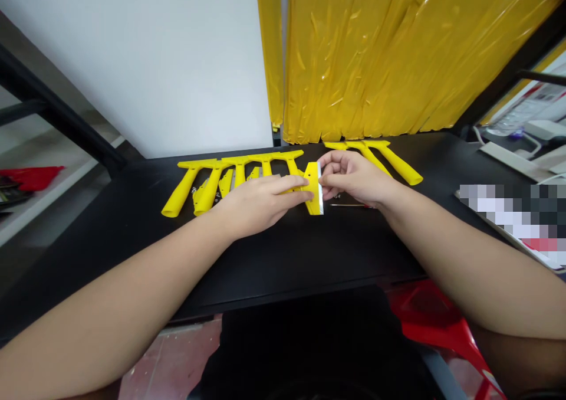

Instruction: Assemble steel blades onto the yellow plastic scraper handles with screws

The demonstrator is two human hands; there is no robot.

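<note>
**Both hands at the pale edge of one yellow head**

I have a yellow scraper-like piece (313, 189) in front of me, over the middle of the worktop (309, 258), its wide end turned to my right. My left hand (265, 202) grips it, fingers (292, 183) stretched along it from the left. My right hand (351, 176) is at the pale strip (321, 199) along its wide end, fingers bent and thumb tip at the strip; I cannot tell whether they pinch it or only touch it.

I judge the step in hand to be fitting or adjusting that strip. The next move calls for a firm left hold and light, exact work by the right fingertips, since the edge may be sharp.

My left forearm (172, 282) slants up from the lower left, the back of the hand upward. My right forearm (451, 246) slants in from the lower right, the hand turned thumb side up, its fingers curled inward.

Beyond my left hand lies a row of yellow handles (260, 158); two more handles (402, 167) lie behind my right, and a thin rod (347, 205) sits just below it.
</note>
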